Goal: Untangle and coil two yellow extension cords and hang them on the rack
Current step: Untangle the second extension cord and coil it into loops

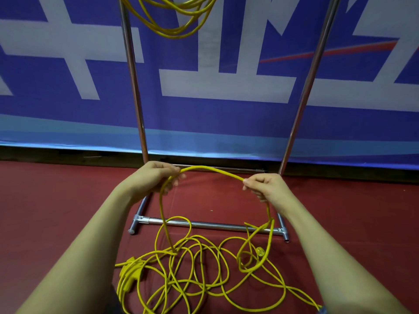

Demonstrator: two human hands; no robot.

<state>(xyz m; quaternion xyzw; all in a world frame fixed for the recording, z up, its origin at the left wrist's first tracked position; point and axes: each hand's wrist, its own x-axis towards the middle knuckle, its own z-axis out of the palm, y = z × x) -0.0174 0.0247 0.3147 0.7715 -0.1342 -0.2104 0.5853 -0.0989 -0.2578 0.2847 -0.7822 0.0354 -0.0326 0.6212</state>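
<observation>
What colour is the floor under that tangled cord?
Dark red, seen in the head view: the floor beneath the yellow extension cord.

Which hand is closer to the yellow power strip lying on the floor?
Left. The left hand is up above the power strip, on the same side. The right hand holds the same cord farther across, away from it.

a blue banner (226, 123) with white lettering hangs behind a dark red floor mat (56, 200).
</observation>
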